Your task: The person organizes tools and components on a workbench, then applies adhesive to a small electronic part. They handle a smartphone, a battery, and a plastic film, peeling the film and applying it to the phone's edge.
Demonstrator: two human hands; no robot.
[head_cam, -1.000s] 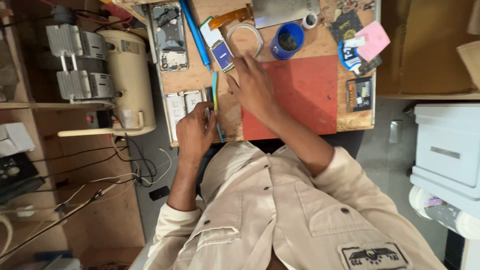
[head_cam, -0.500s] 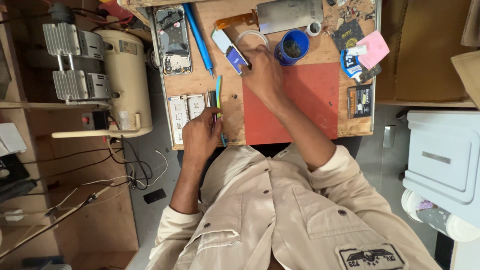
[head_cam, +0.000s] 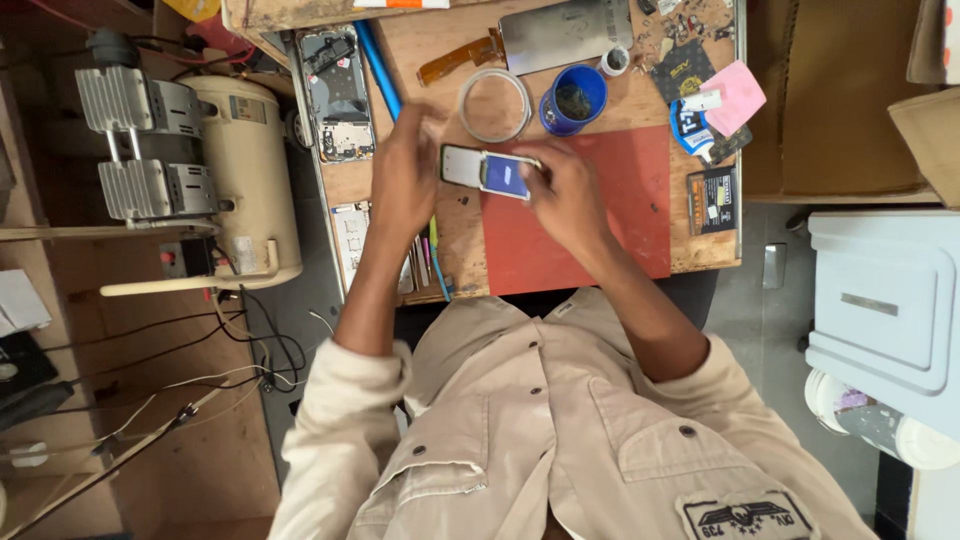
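A small phone (head_cam: 487, 169) with a white back and a blue panel lies flat just above the top left corner of the red mat (head_cam: 580, 215). My right hand (head_cam: 566, 195) grips its right end. My left hand (head_cam: 405, 175) is blurred at its left end, fingers curled beside it; whether it touches the phone I cannot tell. Thin tools (head_cam: 428, 262), one green and one blue, lie on the wooden bench (head_cam: 462, 240) below my left hand.
A blue cup (head_cam: 576, 98), a coiled white cable (head_cam: 494, 104), a metal plate (head_cam: 565, 35), an opened phone frame (head_cam: 339, 92) and a pink card (head_cam: 741, 95) lie on the bench. A beige machine (head_cam: 245, 170) stands to the left, a white box (head_cam: 885, 310) to the right.
My right hand has brought the phone down from the bench's far side to the mat's corner. My left hand left the tools near the front edge and rose to the phone's left end.
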